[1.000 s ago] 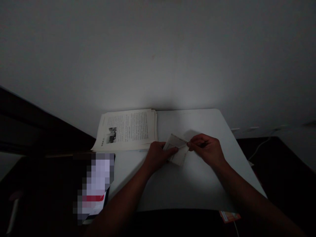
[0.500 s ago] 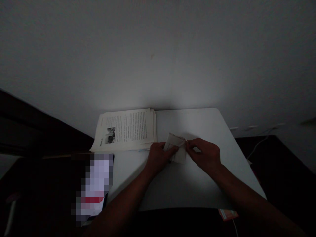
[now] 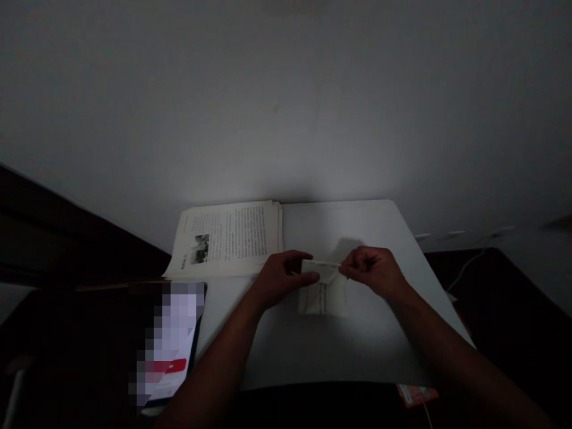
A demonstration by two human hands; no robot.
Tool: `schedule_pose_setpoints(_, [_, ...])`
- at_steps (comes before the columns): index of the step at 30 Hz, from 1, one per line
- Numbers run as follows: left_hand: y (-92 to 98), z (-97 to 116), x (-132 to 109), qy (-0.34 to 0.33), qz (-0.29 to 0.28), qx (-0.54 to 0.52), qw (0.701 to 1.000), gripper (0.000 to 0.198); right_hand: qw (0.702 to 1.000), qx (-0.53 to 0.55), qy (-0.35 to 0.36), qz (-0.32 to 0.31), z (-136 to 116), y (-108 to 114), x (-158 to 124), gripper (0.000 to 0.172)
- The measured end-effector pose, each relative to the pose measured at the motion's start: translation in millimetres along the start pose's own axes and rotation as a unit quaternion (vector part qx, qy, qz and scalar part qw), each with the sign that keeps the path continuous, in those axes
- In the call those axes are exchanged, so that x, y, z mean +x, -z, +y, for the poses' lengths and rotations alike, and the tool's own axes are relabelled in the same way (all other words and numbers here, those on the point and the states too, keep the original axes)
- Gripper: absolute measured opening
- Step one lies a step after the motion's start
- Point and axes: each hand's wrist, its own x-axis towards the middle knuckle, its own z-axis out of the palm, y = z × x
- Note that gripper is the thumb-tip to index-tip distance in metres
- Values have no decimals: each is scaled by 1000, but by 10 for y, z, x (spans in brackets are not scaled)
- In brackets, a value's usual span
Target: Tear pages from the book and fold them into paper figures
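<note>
A small piece of folded printed paper (image 3: 322, 298) is held between my two hands above the white table, its upper part turned over like a flap. My left hand (image 3: 282, 277) grips its upper left side, the thumb lying across the front and the fingers behind. At the upper right corner, my right hand (image 3: 373, 269) pinches the edge between thumb and fingertips. Dark lines of print run down the lower part of the paper. The dim light hides finer detail of the folds.
A stack of printed sheets (image 3: 227, 238) lies at the table's back left. A tablet-like device with a lit, partly blurred screen (image 3: 172, 345) rests at the left edge. The white table (image 3: 348, 220) meets a grey wall. An orange packet (image 3: 416, 394) shows below the front edge.
The paper has come lower and turned more upright, showing its printed lower part. My left hand has shifted slightly left, and my right hand still pinches the corner.
</note>
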Motion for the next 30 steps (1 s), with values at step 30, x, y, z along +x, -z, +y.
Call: schedule_pose_setpoints(30, [-152, -121, 42, 42, -44, -47, 997, 25, 987, -66, -49, -136, -53, -80, -91, 23])
